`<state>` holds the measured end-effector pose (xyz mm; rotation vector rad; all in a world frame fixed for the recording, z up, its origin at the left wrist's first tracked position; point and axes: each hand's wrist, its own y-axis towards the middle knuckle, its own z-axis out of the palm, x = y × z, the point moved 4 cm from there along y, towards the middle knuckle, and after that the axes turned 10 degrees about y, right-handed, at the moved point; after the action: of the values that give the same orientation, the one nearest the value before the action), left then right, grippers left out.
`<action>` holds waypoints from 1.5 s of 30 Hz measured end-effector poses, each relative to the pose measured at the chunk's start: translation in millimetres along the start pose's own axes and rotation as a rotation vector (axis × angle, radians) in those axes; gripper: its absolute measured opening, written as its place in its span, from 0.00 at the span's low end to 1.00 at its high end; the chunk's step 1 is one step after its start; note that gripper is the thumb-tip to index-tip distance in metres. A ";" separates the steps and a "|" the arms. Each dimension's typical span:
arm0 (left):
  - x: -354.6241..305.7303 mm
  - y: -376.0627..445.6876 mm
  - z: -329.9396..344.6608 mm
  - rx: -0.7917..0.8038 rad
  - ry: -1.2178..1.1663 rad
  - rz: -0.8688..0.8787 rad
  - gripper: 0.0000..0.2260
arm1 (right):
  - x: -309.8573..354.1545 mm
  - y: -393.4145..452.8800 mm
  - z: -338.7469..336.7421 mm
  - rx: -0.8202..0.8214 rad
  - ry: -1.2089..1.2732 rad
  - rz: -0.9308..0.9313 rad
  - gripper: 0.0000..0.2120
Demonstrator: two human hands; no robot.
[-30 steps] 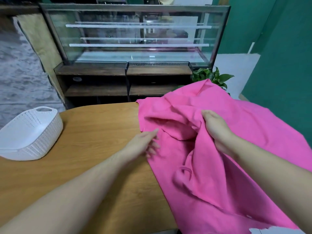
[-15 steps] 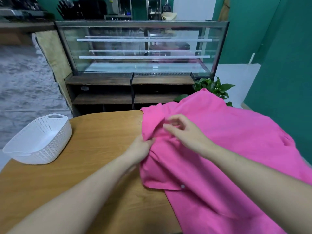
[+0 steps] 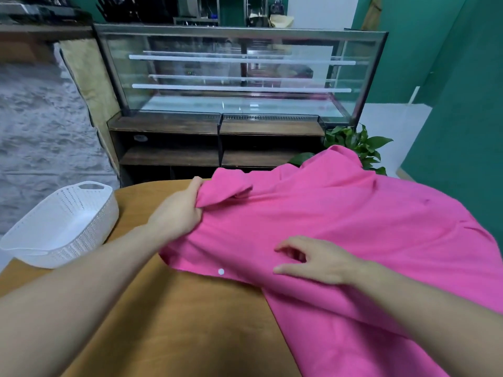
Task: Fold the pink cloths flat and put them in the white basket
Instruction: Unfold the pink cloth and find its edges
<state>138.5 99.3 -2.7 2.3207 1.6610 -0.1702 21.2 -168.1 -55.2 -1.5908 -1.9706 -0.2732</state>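
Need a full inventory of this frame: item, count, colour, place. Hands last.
pink cloth: 1, pink, spread over table's right side
button: 1, white, on cloth's near edge
white basket: 1, white, table's left edge
table: 1, wood brown, foreground
display case: 1, glass, metal frame, behind table
plant: 1, green, behind cloth
left hand: 1, grips cloth's far-left corner
right hand: 1, fingers loosely curled, on the cloth

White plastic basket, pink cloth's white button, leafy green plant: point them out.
White plastic basket [image 3: 89, 213]: head view, right wall.
White button [image 3: 221, 272]: head view, its centre.
Leafy green plant [image 3: 362, 142]: head view, leaves.
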 end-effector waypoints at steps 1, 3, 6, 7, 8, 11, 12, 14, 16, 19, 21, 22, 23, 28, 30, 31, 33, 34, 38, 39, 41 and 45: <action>11.2 8.3 -2.3 -0.015 0.056 -0.018 0.16 | 0.5 1.8 0.0 0.017 -0.072 -0.050 0.40; 34.2 23.9 -5.8 -0.047 0.107 -0.069 0.14 | 1.0 8.8 2.1 0.004 -0.246 -0.156 0.32; 65.4 43.0 -12.9 -0.119 0.203 -0.136 0.13 | -7.5 23.9 1.4 -0.023 -0.403 -0.117 0.14; 76.1 50.2 -15.6 -0.144 0.239 -0.164 0.13 | -11.8 29.2 1.3 -0.002 -0.430 -0.070 0.13; 86.5 56.4 -18.6 -0.174 0.259 -0.196 0.13 | -16.0 33.3 1.6 0.029 -0.446 -0.044 0.14; 117.1 76.9 -18.6 -0.264 0.146 -0.362 0.13 | -23.8 43.8 4.8 0.106 -0.389 -0.008 0.15; 123.8 86.4 -14.7 -0.281 0.025 -0.427 0.15 | -24.9 47.8 7.8 0.131 -0.354 -0.001 0.14; 129.3 105.8 -0.9 -0.249 -0.304 -0.538 0.23 | -25.7 57.4 15.4 0.177 -0.289 0.026 0.13; 126.2 119.7 14.7 -0.150 -0.414 -0.586 0.40 | -21.7 68.4 21.3 0.188 -0.201 0.061 0.12; 110.1 122.1 28.7 -0.096 -0.185 -0.450 0.41 | -17.7 86.8 26.9 0.149 -0.068 0.136 0.11; 93.2 109.0 38.0 -0.130 -0.178 -0.326 0.27 | -8.3 97.8 28.2 0.082 0.025 0.152 0.11; 83.0 99.7 43.4 -0.142 -0.196 -0.254 0.20 | -4.1 103.5 28.2 0.046 0.069 0.157 0.11; 71.1 88.8 49.3 -0.130 -0.216 -0.180 0.14 | 2.0 108.3 26.9 0.003 0.111 0.155 0.13; 14.8 30.7 60.7 0.106 -0.272 0.058 0.13 | 40.3 120.4 18.2 -0.181 0.467 0.135 0.13; -6.7 12.1 59.2 0.230 -0.254 0.166 0.26 | 55.2 116.9 18.5 -0.182 0.674 0.147 0.14; -14.3 5.3 58.7 0.271 -0.219 0.197 0.29 | 62.3 113.2 18.9 -0.160 0.751 0.147 0.14; -21.8 -0.5 55.5 0.268 -0.108 0.234 0.25 | 71.3 104.1 18.6 -0.123 0.828 0.139 0.14; -22.1 -0.6 51.7 0.241 -0.048 0.240 0.19 | 73.0 99.8 17.9 -0.107 0.827 0.141 0.14; -19.0 -4.3 37.1 0.175 0.070 0.254 0.08 | 72.8 81.6 23.1 -0.014 0.805 0.087 0.08; -18.0 -5.5 33.5 0.151 0.072 0.253 0.07 | 70.9 77.7 24.2 -0.021 0.831 0.061 0.13; -12.9 -4.7 23.2 0.075 0.041 0.208 0.08 | 64.2 67.4 22.5 -0.068 0.724 0.016 0.23; 13.5 8.3 2.0 -0.035 -0.146 0.032 0.11 | 28.1 43.5 16.8 -0.079 -0.274 0.052 0.22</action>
<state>150.9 108.5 -6.8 2.2498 1.5444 -0.2942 53.8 -125.0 -61.7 -1.8078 -2.1406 -0.1185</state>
